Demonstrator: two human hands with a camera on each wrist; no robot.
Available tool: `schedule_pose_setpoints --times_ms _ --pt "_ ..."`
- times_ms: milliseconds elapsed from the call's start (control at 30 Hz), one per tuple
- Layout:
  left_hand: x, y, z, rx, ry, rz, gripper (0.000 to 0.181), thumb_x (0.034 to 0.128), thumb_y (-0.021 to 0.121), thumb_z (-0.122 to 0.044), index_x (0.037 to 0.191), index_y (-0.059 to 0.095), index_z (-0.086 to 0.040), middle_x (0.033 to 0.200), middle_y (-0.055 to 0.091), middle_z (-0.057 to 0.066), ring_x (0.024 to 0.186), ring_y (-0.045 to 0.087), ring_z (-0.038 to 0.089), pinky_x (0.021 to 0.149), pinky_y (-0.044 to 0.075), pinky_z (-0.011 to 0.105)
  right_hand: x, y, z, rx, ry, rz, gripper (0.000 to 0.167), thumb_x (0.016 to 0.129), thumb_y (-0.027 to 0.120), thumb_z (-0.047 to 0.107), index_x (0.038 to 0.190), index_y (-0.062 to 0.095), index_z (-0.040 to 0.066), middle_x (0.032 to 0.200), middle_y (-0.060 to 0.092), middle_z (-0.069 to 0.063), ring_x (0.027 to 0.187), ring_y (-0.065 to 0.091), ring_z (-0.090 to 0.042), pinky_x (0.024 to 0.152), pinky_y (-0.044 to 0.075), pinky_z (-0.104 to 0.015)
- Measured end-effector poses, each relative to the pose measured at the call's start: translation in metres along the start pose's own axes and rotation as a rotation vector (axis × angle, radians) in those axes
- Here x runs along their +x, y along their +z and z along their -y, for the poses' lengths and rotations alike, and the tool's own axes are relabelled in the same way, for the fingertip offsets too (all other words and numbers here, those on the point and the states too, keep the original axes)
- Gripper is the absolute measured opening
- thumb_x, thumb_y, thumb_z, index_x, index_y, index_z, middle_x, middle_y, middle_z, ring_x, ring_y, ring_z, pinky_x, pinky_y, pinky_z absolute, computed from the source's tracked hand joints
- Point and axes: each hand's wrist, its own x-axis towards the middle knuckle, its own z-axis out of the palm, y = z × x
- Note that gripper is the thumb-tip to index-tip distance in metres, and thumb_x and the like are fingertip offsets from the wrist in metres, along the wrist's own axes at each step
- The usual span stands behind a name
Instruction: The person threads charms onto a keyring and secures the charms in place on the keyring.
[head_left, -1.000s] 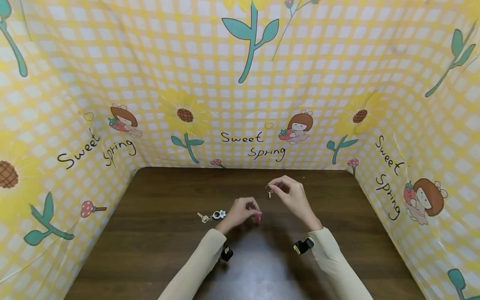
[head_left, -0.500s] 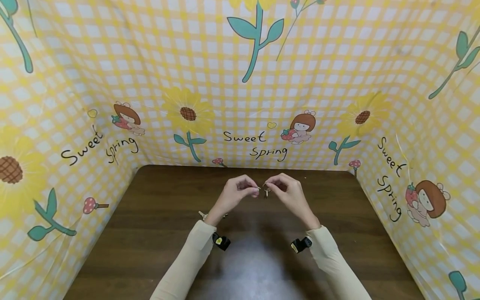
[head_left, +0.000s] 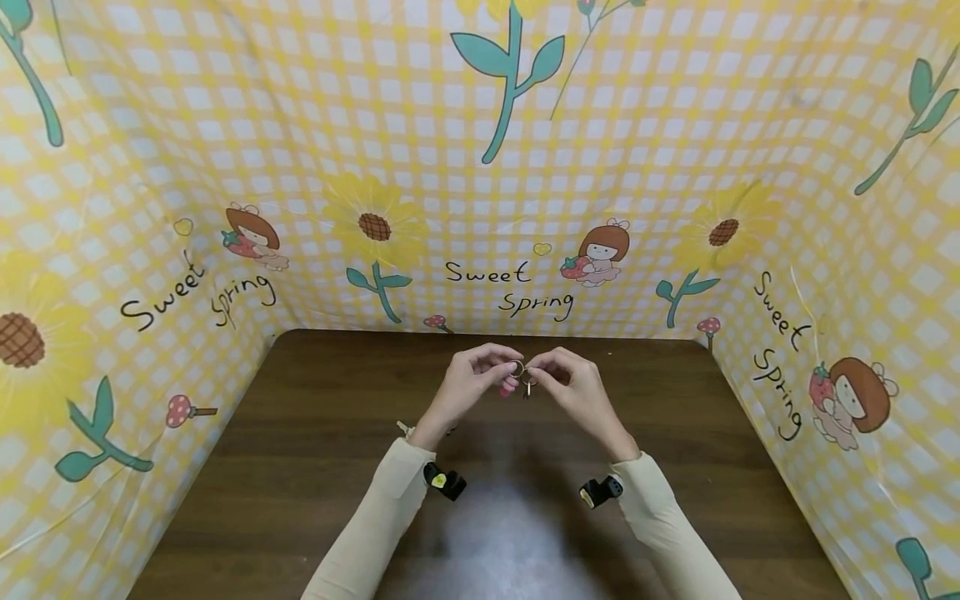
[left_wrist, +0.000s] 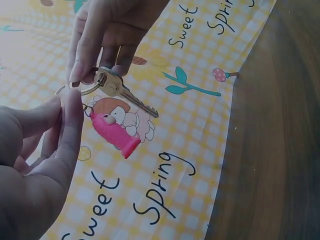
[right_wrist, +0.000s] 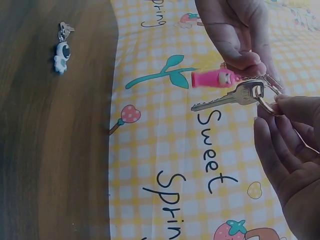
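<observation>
In the head view my left hand (head_left: pixel 474 382) and right hand (head_left: pixel 576 382) are raised over the table with fingertips nearly meeting. My left hand pinches the ring of a pink keychain. Its pink figure-shaped charm (left_wrist: pixel 115 131) hangs from a small chain. Between thumb and fingers of my right hand is a gold key ring (right_wrist: pixel 264 106), and a metal key (right_wrist: pixel 245 93) dangles from it. The two rings sit very close together in the wrist views. Whether they are linked I cannot tell, since fingertips cover part of them.
On the brown wooden table (head_left: pixel 337 500) lies a white astronaut keychain (right_wrist: pixel 61 59) with a key, mostly hidden behind my left wrist in the head view. Yellow checked cloth (head_left: pixel 480 208) walls the back and both sides.
My left hand has risen away from the table to the right hand, bringing the pink keychain to the key ring. My right hand has stayed almost in place.
</observation>
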Motion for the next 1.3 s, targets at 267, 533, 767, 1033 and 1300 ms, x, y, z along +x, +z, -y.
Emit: schedule_pose_setpoints --times_ms 267,533,767,1033,1300 --pt "0.001 0.003 -0.001 0.004 -0.021 -0.067 0.012 0.1025 0.065 0.005 0.109 0.067 0.014 0.104 0.07 0.031 0.075 0.074 0.012 0.077 0.064 0.036 0.0 -0.002 -0.011 0.039 -0.017 -0.014 0.008 0.095 0.075 -0.006 0.1 0.078 -0.001 0.096 0.075 -0.015 0.078 0.068 -0.021 0.069 0.052 -0.018" --pt "0.002 0.002 0.0 0.066 0.003 -0.066 0.009 0.1008 0.068 0.004 0.103 0.068 0.013 0.104 0.071 0.035 0.075 0.074 0.014 0.076 0.064 0.036 0.002 -0.001 -0.011 0.037 -0.021 -0.005 0.005 0.096 0.076 -0.001 0.099 0.078 0.002 0.094 0.075 -0.01 0.074 0.069 -0.023 0.066 0.053 -0.02" --pt "0.003 0.006 -0.002 0.229 0.107 -0.073 0.005 0.0958 0.073 0.007 0.092 0.071 0.009 0.095 0.075 0.021 0.072 0.074 0.023 0.071 0.064 0.046 0.002 0.002 -0.009 -0.014 -0.023 0.037 0.005 0.095 0.077 -0.003 0.095 0.078 0.002 0.089 0.074 -0.006 0.069 0.07 -0.021 0.061 0.055 -0.023" --pt "0.003 0.006 0.0 0.195 0.142 -0.035 0.011 0.0944 0.073 0.011 0.091 0.075 0.0 0.089 0.073 0.014 0.072 0.07 0.018 0.069 0.061 0.032 0.005 0.005 -0.007 -0.003 -0.005 0.006 0.007 0.094 0.076 -0.007 0.094 0.077 0.0 0.085 0.074 -0.01 0.068 0.071 -0.029 0.06 0.053 -0.022" --pt "-0.003 0.005 0.008 0.031 0.095 0.089 0.007 0.102 0.061 0.007 0.102 0.055 0.011 0.104 0.06 0.019 0.091 0.065 0.015 0.083 0.058 0.027 0.003 0.008 -0.011 -0.024 -0.051 -0.059 0.008 0.092 0.078 -0.007 0.097 0.077 0.0 0.085 0.073 -0.008 0.069 0.068 -0.017 0.061 0.053 -0.02"
